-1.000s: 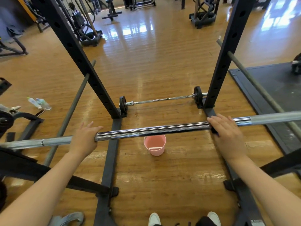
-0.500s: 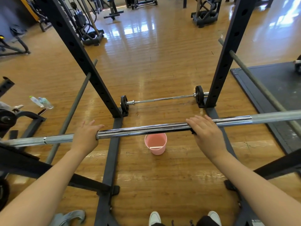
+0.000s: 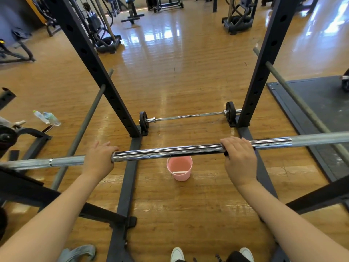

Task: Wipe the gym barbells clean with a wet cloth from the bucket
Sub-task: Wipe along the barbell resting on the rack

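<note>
Left hand: the left hand (image 3: 98, 159) is wrapped over the bar (image 3: 166, 153), fingers curled over the top, gripping where the shiny middle part meets the duller left sleeve.
Right hand: the right hand (image 3: 238, 159) lies over the bar right of its middle, fingers curled over the top; a bit of dark cloth (image 3: 226, 153) shows under the hand, pressed against the bar. How much cloth is there cannot be told.
Bar: it runs across the view from the left edge to the right edge, raised above the floor (image 3: 179, 72), slightly higher on the right.
Bucket: a pink bucket (image 3: 179, 168) stands on the floor below the bar, between the two hands, nearer the right one. A white strip shows inside it.
Rack: two black uprights with holes (image 3: 94, 61) (image 3: 264, 59) rise beyond the bar, with black base rails running back toward the person.
Second barbell: a thinner barbell (image 3: 188, 116) with small black plates lies on the floor between the upright feet, beyond the bucket.
Floor, left: two plastic bottles (image 3: 47, 117) lie near the left edge; a grey cloth (image 3: 79, 253) lies at the bottom edge.
Floor, right: a dark mat (image 3: 321, 103) covers the right side.
Feet: white shoes (image 3: 177, 254) show at the bottom edge.
</note>
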Available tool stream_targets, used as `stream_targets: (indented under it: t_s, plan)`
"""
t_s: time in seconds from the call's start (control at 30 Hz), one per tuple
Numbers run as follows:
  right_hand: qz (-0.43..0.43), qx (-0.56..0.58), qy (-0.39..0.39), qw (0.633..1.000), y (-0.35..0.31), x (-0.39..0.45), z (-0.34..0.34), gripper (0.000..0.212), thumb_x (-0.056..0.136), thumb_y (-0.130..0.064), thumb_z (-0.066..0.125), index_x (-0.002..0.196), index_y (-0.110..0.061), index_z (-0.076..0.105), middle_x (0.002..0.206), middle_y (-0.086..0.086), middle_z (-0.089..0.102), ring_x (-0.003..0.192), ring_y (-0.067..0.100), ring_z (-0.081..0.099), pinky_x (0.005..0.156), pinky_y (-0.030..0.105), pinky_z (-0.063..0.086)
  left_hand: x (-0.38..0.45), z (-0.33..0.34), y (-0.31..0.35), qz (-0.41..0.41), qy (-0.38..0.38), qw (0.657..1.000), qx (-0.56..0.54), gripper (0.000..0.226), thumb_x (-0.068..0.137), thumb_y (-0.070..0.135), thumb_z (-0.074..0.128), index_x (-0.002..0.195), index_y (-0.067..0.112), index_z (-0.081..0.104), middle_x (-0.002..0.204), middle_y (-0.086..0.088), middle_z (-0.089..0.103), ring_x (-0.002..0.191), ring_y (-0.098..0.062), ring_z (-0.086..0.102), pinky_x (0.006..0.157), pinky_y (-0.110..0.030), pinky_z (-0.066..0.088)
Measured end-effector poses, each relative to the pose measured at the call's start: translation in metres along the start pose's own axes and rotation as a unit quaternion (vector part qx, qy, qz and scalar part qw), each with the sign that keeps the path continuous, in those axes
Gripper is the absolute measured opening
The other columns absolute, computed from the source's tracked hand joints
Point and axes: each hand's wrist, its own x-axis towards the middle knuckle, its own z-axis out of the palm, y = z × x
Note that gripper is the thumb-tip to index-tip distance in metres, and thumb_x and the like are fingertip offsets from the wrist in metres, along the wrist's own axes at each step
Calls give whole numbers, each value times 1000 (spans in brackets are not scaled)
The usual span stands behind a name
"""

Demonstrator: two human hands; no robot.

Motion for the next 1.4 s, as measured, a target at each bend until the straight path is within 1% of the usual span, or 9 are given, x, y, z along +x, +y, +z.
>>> stream_targets:
  t_s: [0.1, 0.23, 0.47, 0.67, 0.83, 1.0, 1.13, 1.27, 1.4]
  plan:
    - [-5, -24, -46, 999, 2, -1, -5, 42, 72, 6, 73, 112, -3, 67, 112, 13, 67, 109, 32, 62, 105, 40, 30, 0, -1, 0, 1, -9, 1000, -1, 34, 75, -5, 64, 100, 15, 72, 105, -7, 71, 120, -25, 56, 111, -45, 26]
    - [-7, -56, -121, 991, 3, -5, -15, 60, 71, -16, 79, 127, -8, 58, 132, 10, 57, 129, 29, 46, 112, 49, 16, 0, 0, -1, 3, -16, 1000, -1, 34, 74, -6, 64, 100, 15, 72, 103, -7, 72, 119, -26, 57, 110, -45, 27]
    - [-7, -37, -88, 995, 3, -10, -14, 54, 75, 14, 66, 126, -4, 59, 130, 13, 58, 127, 30, 49, 111, 40, 21, 0, 0, -3, 4, -14, 1000, 5, 39, 73, -6, 66, 108, 12, 70, 109, -8, 70, 122, -27, 54, 112, -47, 26]
    - [66, -44, -51, 996, 19, -14, -16, 42, 81, 14, 55, 121, 0, 61, 125, 17, 61, 125, 34, 49, 109, 46, 25, -15, 8, 6, -37, 79, 996, -22, 67, 72, -3, 72, 134, -1, 46, 138, -21, 48, 135, -36, 36, 114, -29, -14]
    - [51, -66, -48, 995, 5, -11, -10, 46, 86, -5, 30, 119, 2, 61, 123, 20, 61, 122, 36, 52, 109, 49, 26, -5, 15, 0, 5, 75, 997, 26, 65, 61, -13, 73, 123, -3, 56, 129, -24, 55, 129, -42, 41, 115, -32, -10]
    - [-24, -33, -76, 996, -22, -11, 3, 50, 76, 15, 61, 124, 1, 59, 129, 17, 58, 123, 33, 52, 110, 41, 20, 0, 7, -2, 21, -12, 997, 67, 46, 75, -6, 66, 119, 6, 63, 129, -14, 59, 131, -32, 43, 113, -49, 21]
    - [-31, -28, -68, 997, -5, -7, -6, 43, 83, 1, 43, 122, -2, 61, 125, 15, 61, 121, 31, 54, 110, 37, 21, 10, -10, 2, 26, -102, 992, 71, 47, 91, 9, 52, 135, 24, 49, 145, 2, 44, 142, -17, 26, 118, -40, 9]
    - [27, -3, -36, 999, 1, -4, -12, 38, 77, 2, 53, 112, 1, 67, 115, 17, 66, 111, 35, 60, 107, 39, 21, 7, -10, 4, 18, -84, 993, 83, 49, 90, 9, 52, 137, 24, 46, 144, 4, 45, 141, -16, 27, 118, -41, 7]
    - [-61, 22, -65, 996, -27, 6, 2, 41, 81, -9, 40, 108, -1, 69, 111, 14, 69, 103, 30, 66, 102, 38, 33, 6, -9, 4, 12, -66, 995, 68, 49, 88, 7, 55, 135, 21, 50, 139, 1, 51, 139, -16, 31, 117, -42, 8]
